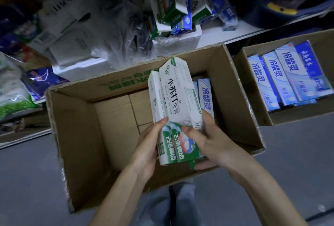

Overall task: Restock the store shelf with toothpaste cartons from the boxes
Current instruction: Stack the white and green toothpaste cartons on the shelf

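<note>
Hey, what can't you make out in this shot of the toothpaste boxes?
Head view only.
Blue cartons in the near box: count hidden behind the green cartons and right hand.
Far box: cut off by the right edge.
Shelf cartons: print blurred.
Left hand: far side behind the green cartons.

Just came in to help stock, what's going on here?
A person grips a bundle of green-and-white toothpaste cartons at its lower end with the left hand and right hand, over the large cardboard box. That box is mostly empty; a few blue cartons stand at its right side. A second box to the right is packed with blue-and-white cartons. The shelf beyond carries jumbled cartons.
</note>
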The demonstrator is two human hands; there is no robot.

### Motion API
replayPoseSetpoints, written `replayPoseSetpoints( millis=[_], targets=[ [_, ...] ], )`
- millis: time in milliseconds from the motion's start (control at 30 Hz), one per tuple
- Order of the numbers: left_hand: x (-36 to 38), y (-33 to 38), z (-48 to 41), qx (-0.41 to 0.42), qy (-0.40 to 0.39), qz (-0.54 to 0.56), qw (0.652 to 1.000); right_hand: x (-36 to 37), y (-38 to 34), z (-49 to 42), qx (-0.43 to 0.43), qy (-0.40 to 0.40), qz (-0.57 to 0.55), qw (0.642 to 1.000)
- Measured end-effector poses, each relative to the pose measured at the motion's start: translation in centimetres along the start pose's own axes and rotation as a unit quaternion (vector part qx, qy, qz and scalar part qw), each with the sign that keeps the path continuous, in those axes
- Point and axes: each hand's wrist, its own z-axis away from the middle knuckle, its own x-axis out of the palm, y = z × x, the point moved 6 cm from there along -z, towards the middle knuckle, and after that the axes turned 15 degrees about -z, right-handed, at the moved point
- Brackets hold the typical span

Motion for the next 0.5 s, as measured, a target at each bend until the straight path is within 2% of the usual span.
replayPoseSetpoints(
  millis=[133,233,400,500],
  targets=[
    [-0.9,0.5,3.3,-0.007,0.038,0.040,0.998,1.9,-1.0,2.3,0.016,-0.049,0.027,0.998],
    [-0.8,1.0,6.0,-0.013,0.047,0.102,0.994,2.7,-2.0,4.5,0.006,-0.075,-0.022,0.997],
    [0.9,3.7,11.4,0.033,-0.037,0.144,0.988,1.5,-3.5,9.0,-0.009,-0.107,-0.171,0.979],
    [2.4,4.1,15.5,0.060,-0.066,0.126,0.988,-0.1,-4.0,12.7,-0.030,-0.124,-0.226,0.966]
  ],
)
